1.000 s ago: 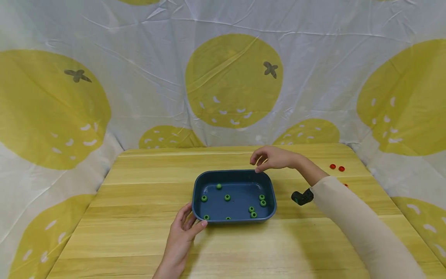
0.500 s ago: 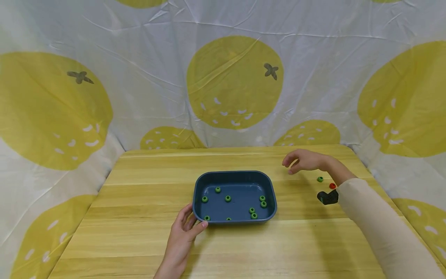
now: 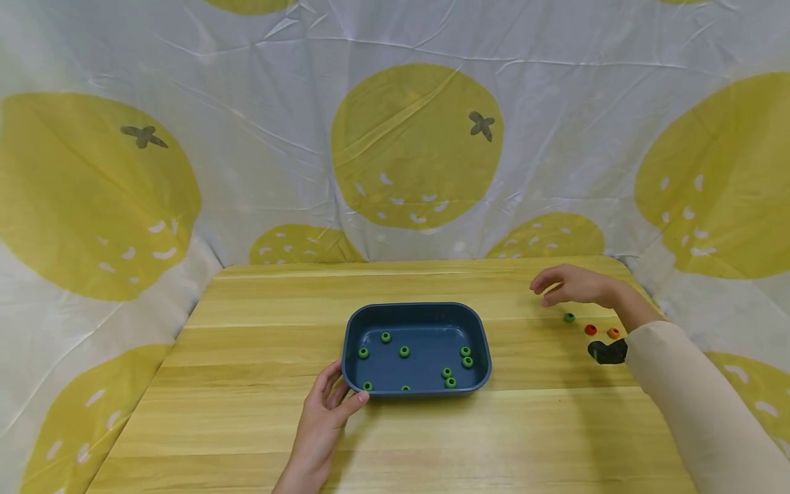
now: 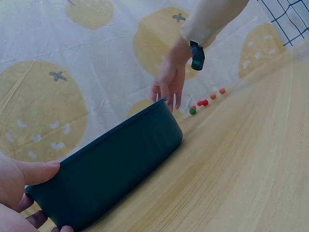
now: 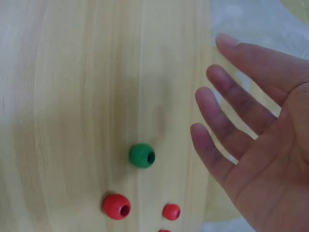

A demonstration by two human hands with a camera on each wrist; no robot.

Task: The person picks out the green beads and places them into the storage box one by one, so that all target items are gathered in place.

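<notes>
A dark blue rectangular tray (image 3: 426, 336) sits mid-table with several green beads (image 3: 404, 352) scattered over its floor. My left hand (image 3: 321, 412) grips its near left corner, thumb on the rim and fingers along the outer wall. Off to the right, my right hand (image 3: 577, 285) hovers over the table with fingers spread and nothing in them, as the right wrist view confirms. Just below it lie a loose green bead (image 5: 142, 155), a red bead (image 5: 116, 207) and a smaller-looking red bead (image 5: 171, 211).
An orange bead (image 3: 614, 333) lies right of the red one, partly by the sleeve; the left wrist view shows another orange bead (image 4: 222, 91) farther along the row. A dark device (image 3: 607, 352) is worn at the right wrist. A fruit-patterned cloth (image 3: 420, 144) hangs behind the table.
My right hand has moved right, from above the tray's far right corner to over the loose beads, uncovering the green, red and orange ones. My left hand and the tray have stayed put.
</notes>
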